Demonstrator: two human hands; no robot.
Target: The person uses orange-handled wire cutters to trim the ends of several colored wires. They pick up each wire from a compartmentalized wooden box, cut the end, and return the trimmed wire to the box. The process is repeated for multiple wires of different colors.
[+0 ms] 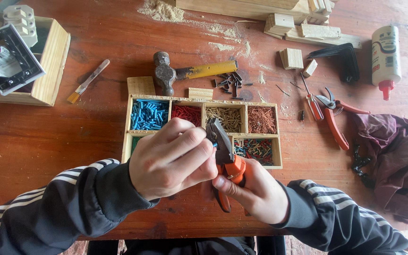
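Two hands fill the lower middle of my view, both in dark sleeves with white stripes, forearms coming up from the bottom corners and meeting over the near edge of the red-brown table (34,141). I see the left hand (168,158) as the bigger shape: knuckles up, fingers curled tight and pinched together at the tips, pressing against the dark head of the pliers (223,151). A speck of blue shows at those fingertips, too small for me to tell what it is. The right hand (256,193) sits lower, wrapped around the orange handles of the pliers, thumb laid along the top handle, grip closed. The tool stands nearly upright, nose pointing away from me, just above the near row of the wooden compartment tray (276,141).

That tray lies right behind the hands, with blue pieces (148,114), red pieces (187,113), pale pieces, copper-coloured wire bits (261,120) and a mixed lot (256,150) in separate cells. Behind it rests a hammer (185,73) with a yellow handle, beside a scatter of dark nails (230,84). To the right I see red-handled cutters (336,118), a small screwdriver (313,105), a crumpled purple cloth (400,160) and a white glue bottle (386,56). On the left lie a small brush (87,81) and a wooden box (48,71).
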